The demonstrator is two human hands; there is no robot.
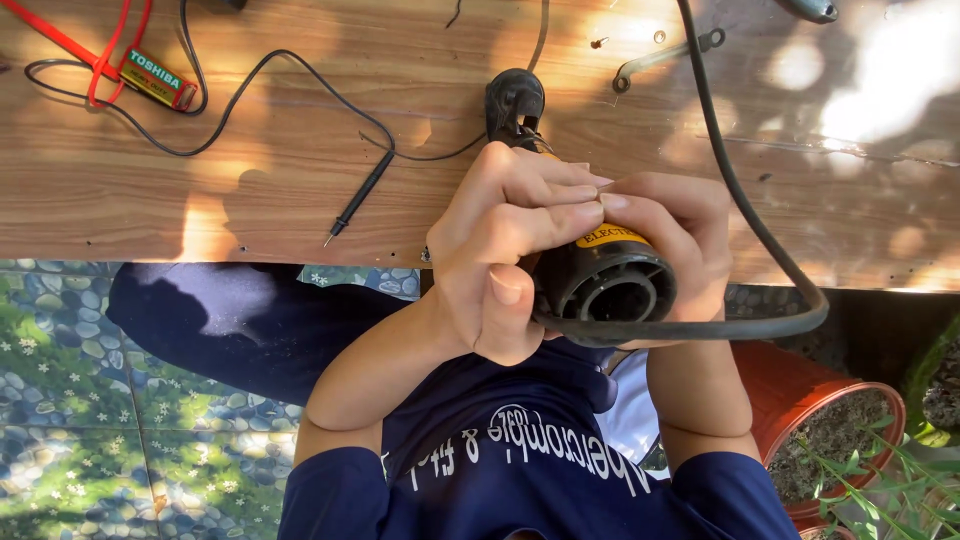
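Both hands, left hand [500, 255] and right hand [665, 225], clench the black power tool [605, 280] at the worktop [300, 190] edge, where its looping black cord [760, 235] might snag and tug it loose.

Both hands, left hand [500, 250] and right hand [670, 225], clasp a black power tool [605, 280] at the wooden tabletop [300, 200] edge.
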